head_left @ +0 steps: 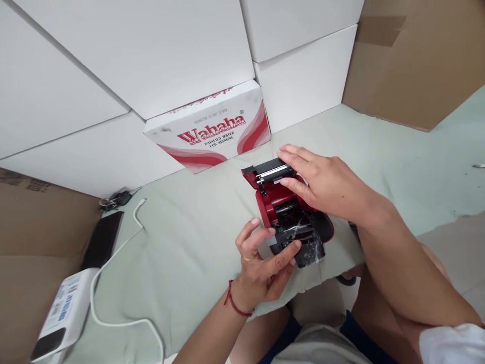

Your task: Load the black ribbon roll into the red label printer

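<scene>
A small red and black device [271, 205], which looks like a compact label printer, rests on the cloth with its hinged lid [267, 167] raised. Inside it sits a dark roll [287, 208]. A black marble-patterned strip [311, 254] hangs out over its near edge. My right hand [322, 177] grips the lid, fingers over the top and thumb on the inner side. Beside the near left corner, my left hand [261, 258] has its index finger on the strip and its thumb partly hidden below; the other fingers touch or hover by the casing.
A Wahaha water carton [215, 131] stands behind the device against large white boxes [151, 45]. Brown cardboard boxes flank both sides. On the left lie a white cable [113, 258], a black flat item [102, 240], a white device [64, 308] and keys [117, 199].
</scene>
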`<act>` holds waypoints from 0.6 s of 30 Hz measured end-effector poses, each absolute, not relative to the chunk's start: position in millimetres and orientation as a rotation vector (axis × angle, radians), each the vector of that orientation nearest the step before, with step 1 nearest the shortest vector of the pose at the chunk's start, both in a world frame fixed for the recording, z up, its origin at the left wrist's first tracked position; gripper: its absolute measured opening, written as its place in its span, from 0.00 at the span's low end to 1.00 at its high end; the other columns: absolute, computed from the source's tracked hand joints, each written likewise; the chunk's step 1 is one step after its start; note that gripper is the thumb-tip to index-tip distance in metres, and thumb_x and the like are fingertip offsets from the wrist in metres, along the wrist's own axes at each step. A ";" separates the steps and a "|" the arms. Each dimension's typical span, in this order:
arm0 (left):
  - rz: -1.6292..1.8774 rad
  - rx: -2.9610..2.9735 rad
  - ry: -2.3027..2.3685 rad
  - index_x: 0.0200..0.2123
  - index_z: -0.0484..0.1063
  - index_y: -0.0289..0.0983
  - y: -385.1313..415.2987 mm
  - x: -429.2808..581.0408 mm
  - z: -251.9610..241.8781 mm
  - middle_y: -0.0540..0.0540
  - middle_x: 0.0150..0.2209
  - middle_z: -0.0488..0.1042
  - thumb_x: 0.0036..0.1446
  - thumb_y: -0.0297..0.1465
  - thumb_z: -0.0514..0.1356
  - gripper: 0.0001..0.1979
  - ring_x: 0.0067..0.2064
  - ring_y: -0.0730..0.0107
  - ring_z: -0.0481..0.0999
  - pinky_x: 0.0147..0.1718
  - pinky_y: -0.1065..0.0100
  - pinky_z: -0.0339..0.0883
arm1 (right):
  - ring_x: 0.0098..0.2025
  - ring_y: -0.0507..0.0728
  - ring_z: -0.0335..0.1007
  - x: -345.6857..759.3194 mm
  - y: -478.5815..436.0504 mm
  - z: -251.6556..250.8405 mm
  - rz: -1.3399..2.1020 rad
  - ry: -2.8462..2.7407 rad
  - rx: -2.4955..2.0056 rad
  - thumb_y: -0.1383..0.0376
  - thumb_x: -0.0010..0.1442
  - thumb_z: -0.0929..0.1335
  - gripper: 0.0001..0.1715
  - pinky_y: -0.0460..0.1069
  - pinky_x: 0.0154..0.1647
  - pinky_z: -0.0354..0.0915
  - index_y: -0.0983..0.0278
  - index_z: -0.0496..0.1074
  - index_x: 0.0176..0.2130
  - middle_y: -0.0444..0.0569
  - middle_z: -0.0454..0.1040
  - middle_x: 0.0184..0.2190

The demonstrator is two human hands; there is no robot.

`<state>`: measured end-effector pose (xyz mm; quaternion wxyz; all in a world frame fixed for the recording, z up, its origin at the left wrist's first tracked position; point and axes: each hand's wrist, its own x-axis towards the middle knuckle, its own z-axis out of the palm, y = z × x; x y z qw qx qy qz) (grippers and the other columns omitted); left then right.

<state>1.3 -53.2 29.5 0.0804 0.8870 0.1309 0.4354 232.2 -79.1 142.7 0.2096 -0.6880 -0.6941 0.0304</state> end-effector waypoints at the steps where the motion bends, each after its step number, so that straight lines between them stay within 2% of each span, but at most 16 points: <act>1: 1.303 2.651 0.402 0.50 0.82 0.47 -53.4 1.1 29.2 0.40 0.54 0.66 0.59 0.26 0.62 0.18 0.63 0.51 0.64 0.66 0.44 0.63 | 0.58 0.65 0.76 234.5 -80.3 143.9 0.107 -1.942 -1.907 0.56 0.77 0.59 0.28 0.55 0.53 0.69 0.65 0.70 0.68 0.57 0.72 0.69; 3: 1.303 2.654 0.398 0.50 0.82 0.48 -54.2 0.6 28.0 0.40 0.55 0.66 0.60 0.27 0.62 0.18 0.65 0.52 0.64 0.68 0.43 0.61 | 0.48 0.61 0.79 238.5 -87.0 150.8 0.178 -1.957 -1.894 0.55 0.78 0.58 0.25 0.52 0.47 0.67 0.62 0.79 0.56 0.53 0.82 0.55; 4: 1.307 2.652 0.386 0.50 0.82 0.48 -54.5 0.2 26.9 0.40 0.55 0.66 0.61 0.27 0.61 0.17 0.67 0.52 0.63 0.69 0.43 0.60 | 0.42 0.59 0.78 240.0 -91.7 155.4 0.238 -1.972 -1.899 0.55 0.78 0.58 0.26 0.51 0.43 0.65 0.60 0.81 0.49 0.50 0.84 0.46; 6: 1.333 2.614 0.378 0.53 0.81 0.47 -54.1 -1.5 23.7 0.40 0.56 0.67 0.63 0.29 0.61 0.17 0.69 0.50 0.63 0.70 0.42 0.60 | 0.31 0.55 0.72 242.0 -101.0 163.5 0.400 -2.043 -1.918 0.55 0.77 0.59 0.27 0.50 0.35 0.61 0.59 0.80 0.37 0.45 0.80 0.30; 8: 1.386 2.517 0.379 0.60 0.76 0.47 -51.3 -4.1 19.6 0.39 0.59 0.68 0.64 0.30 0.62 0.21 0.71 0.46 0.64 0.69 0.40 0.61 | 0.24 0.53 0.64 242.9 -107.4 167.5 0.530 -2.136 -1.921 0.56 0.76 0.60 0.27 0.50 0.30 0.55 0.60 0.74 0.28 0.42 0.74 0.22; 11: 1.364 2.367 0.358 0.72 0.61 0.48 -43.2 -8.9 14.5 0.37 0.64 0.72 0.67 0.33 0.63 0.33 0.71 0.45 0.68 0.70 0.35 0.58 | 0.21 0.51 0.57 244.4 -109.9 166.4 0.593 -2.217 -1.908 0.60 0.73 0.61 0.25 0.50 0.28 0.51 0.61 0.68 0.25 0.41 0.69 0.20; 13: 1.268 2.279 0.361 0.76 0.54 0.47 -38.0 -11.4 13.4 0.37 0.64 0.76 0.70 0.33 0.60 0.34 0.70 0.48 0.71 0.73 0.35 0.53 | 0.21 0.50 0.57 246.1 -109.3 163.7 0.647 -2.213 -1.898 0.60 0.73 0.60 0.24 0.49 0.27 0.51 0.61 0.66 0.25 0.41 0.68 0.20; 15: 1.203 2.173 0.401 0.76 0.54 0.45 -35.2 -12.5 14.0 0.38 0.60 0.80 0.73 0.31 0.56 0.31 0.69 0.52 0.74 0.73 0.38 0.53 | 0.21 0.50 0.57 247.3 -108.8 161.4 0.709 -2.205 -1.890 0.59 0.74 0.59 0.25 0.49 0.26 0.51 0.61 0.65 0.25 0.41 0.68 0.20; 18: 1.193 2.052 0.500 0.74 0.59 0.45 -35.8 -11.4 15.6 0.41 0.55 0.84 0.75 0.28 0.54 0.28 0.65 0.57 0.78 0.69 0.46 0.62 | 0.21 0.51 0.58 246.3 -109.4 159.6 0.703 -2.219 -1.913 0.59 0.74 0.58 0.25 0.49 0.26 0.51 0.61 0.66 0.26 0.42 0.69 0.21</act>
